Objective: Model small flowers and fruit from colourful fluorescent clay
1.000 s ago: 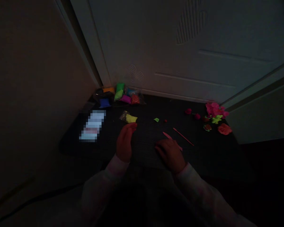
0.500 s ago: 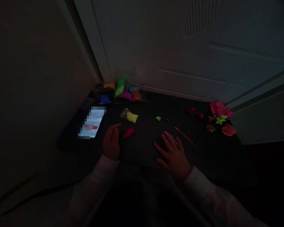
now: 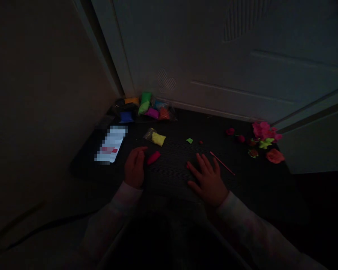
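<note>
My left hand (image 3: 134, 167) rests on its side on the dark table (image 3: 169, 176), fingers loosely curved with nothing visible in them. Just right of its fingertips lies an elongated red-pink piece of clay (image 3: 153, 158). My right hand (image 3: 209, 182) lies palm down with its fingers spread. A tiny red bit (image 3: 187, 165) shows at its index fingertip; whether it is being pressed I cannot tell. Beyond that hand are a thin pink stick tool (image 3: 222, 163), a small green leaf-shaped piece (image 3: 189, 140) and a small red ball (image 3: 201, 142).
A packet of yellow clay (image 3: 158, 139) lies beyond my left hand. Several coloured clay packets (image 3: 146, 107) are heaped at the back left, near a lit phone (image 3: 111, 144). Pink flowers (image 3: 264, 131) and an orange flower (image 3: 275, 156) sit at the right end. A white door (image 3: 186, 48) stands behind.
My left hand has drawn back left, and the red-pink clay piece has come into view beside it. My right hand's fingers have spread and now cover the flat pink tool.
</note>
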`<move>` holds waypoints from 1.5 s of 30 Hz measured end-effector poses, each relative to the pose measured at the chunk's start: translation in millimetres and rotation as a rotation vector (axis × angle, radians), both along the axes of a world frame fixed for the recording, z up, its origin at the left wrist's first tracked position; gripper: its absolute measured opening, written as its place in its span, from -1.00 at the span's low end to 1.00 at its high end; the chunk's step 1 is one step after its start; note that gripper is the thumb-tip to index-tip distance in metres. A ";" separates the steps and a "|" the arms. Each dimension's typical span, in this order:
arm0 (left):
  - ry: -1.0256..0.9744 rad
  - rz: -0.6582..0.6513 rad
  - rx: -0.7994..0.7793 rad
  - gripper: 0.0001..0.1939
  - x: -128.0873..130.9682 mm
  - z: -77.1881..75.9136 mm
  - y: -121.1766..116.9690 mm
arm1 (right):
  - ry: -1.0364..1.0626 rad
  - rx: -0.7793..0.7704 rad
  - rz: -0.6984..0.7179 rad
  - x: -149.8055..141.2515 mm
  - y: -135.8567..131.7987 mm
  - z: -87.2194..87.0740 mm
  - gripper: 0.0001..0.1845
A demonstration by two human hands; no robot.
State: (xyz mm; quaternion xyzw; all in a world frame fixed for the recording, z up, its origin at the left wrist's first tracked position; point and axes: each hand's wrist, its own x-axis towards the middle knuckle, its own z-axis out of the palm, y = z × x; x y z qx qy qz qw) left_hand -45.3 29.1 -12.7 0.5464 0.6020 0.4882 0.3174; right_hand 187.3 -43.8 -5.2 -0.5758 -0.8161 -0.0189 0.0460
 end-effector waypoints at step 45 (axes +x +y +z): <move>-0.066 -0.017 -0.015 -0.57 1.0 5.3 -3.0 | 0.113 -0.039 0.081 -59.3 31.3 3.1 -0.33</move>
